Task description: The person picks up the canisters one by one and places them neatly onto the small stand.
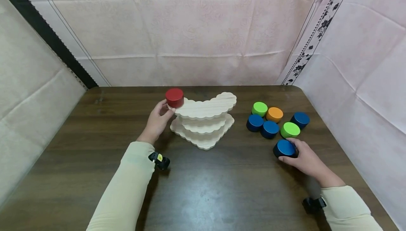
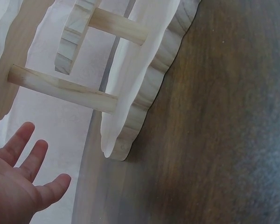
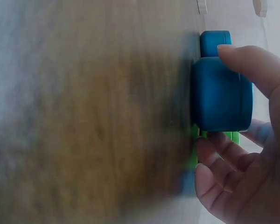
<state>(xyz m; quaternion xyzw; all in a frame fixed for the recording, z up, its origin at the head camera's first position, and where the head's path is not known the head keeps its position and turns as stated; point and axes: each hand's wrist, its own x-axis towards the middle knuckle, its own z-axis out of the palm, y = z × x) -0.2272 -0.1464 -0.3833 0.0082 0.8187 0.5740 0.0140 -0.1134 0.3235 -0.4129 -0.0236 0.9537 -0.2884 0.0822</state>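
A pale wooden tiered stand [image 1: 203,141] with scalloped edges stands on the table. At the left end of its top tier sits a round red tin [image 1: 174,98]. My left hand [image 1: 157,120] holds this tin between thumb and fingers. In the left wrist view, the other fingers [image 2: 31,158] of that hand spread beside the tiers and their wooden pegs [image 2: 60,88]; the tin is out of that view. To the right, my right hand [image 1: 306,157] grips a blue tin [image 1: 284,148] at the tabletop, thumb on its near side and fingers behind [image 3: 221,95].
Behind the right hand stand more tins: two green ones [image 1: 260,108] [image 1: 290,130], an orange tin [image 1: 274,114] and three blue ones [image 1: 255,122] [image 1: 270,129] [image 1: 300,119]. Pale cloth [image 1: 196,30] hangs behind the dark wooden table [image 1: 196,188] and along both sides.
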